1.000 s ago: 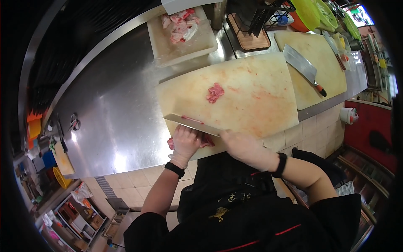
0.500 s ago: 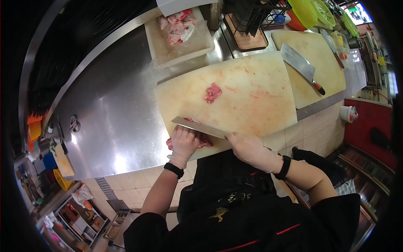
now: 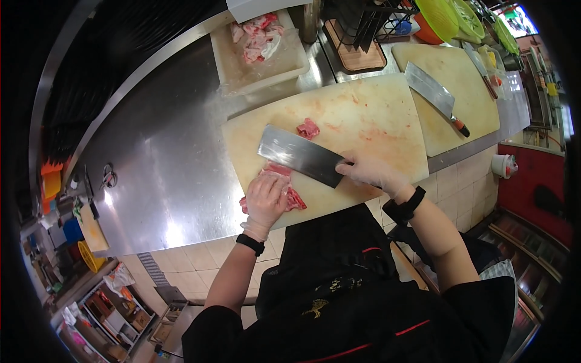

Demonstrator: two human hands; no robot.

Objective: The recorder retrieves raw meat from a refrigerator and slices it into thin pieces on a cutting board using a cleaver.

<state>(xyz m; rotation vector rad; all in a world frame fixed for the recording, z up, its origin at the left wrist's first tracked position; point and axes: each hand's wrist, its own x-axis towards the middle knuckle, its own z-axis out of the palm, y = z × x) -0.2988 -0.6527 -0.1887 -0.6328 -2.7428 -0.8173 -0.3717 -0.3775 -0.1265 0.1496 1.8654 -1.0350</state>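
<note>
My left hand (image 3: 266,196), in a clear glove, is closed over a piece of raw red meat (image 3: 295,199) near the close left edge of the white cutting board (image 3: 369,148). Its fingers are curled on top and hide much of the meat. In my gloved right hand (image 3: 376,173) is a cleaver (image 3: 301,156), its broad blade lying tilted with one flat side showing. The blade reaches left across the board, just beyond the meat under my left hand. A small heap of cut meat (image 3: 308,128) sits past the blade, which covers part of it.
A second cleaver (image 3: 431,89) lies on another cutting board (image 3: 466,72) at the right. Behind stands a white tray (image 3: 293,72) of fatty meat scraps, beside a black knife rack (image 3: 357,30) on a wooden base. Steel counter (image 3: 163,169) extends left, with scissors (image 3: 108,176) on it.
The cleaver has moved away from my left fingers and turned from edge-down to showing its flat side. My right hand has shifted right and farther out. My left hand stays on the meat.
</note>
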